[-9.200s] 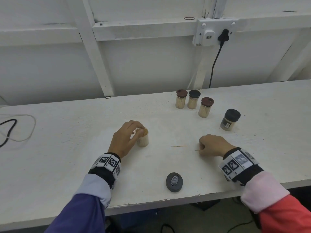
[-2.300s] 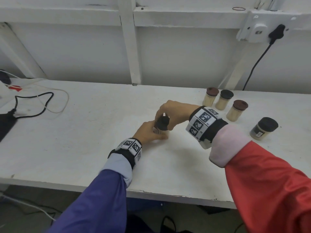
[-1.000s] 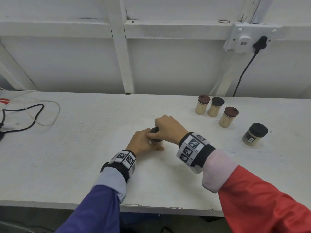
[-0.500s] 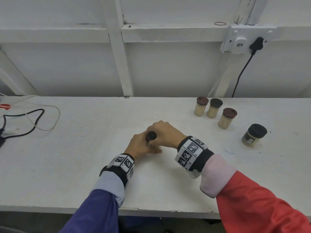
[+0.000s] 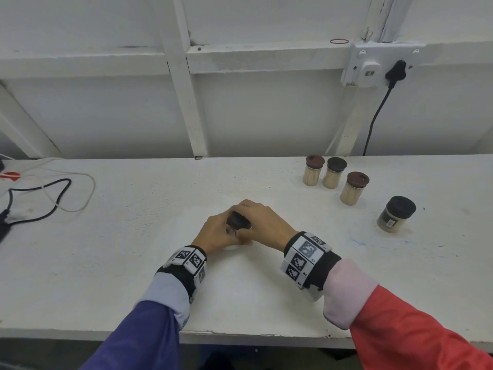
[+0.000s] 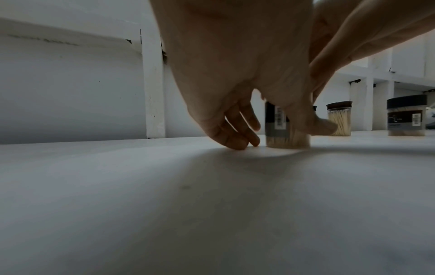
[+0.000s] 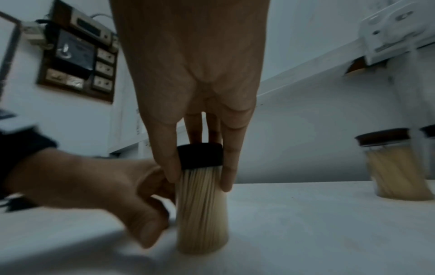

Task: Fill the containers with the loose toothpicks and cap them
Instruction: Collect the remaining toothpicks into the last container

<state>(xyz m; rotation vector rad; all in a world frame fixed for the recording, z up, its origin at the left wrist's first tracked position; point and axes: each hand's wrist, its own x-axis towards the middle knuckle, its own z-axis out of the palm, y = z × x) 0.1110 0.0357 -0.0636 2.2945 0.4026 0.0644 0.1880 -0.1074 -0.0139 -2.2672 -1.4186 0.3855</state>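
A clear container packed with toothpicks stands upright on the white table, with a black cap on its top. My left hand grips the container's body from the left, thumb on the near side. My right hand reaches over from the right, its fingers curled down round the cap. In the left wrist view the container shows a dark label. I see no loose toothpicks on the table.
Three small capped toothpick jars stand at the back right, and a wider black-lidded jar stands nearer on the right. Black and white cables lie at the far left. A plugged wall socket has a cord hanging down.
The container stood uncapped with the cap lying near the front edge; my right hand has brought the cap onto it. In the last second both hands have stayed on the container.
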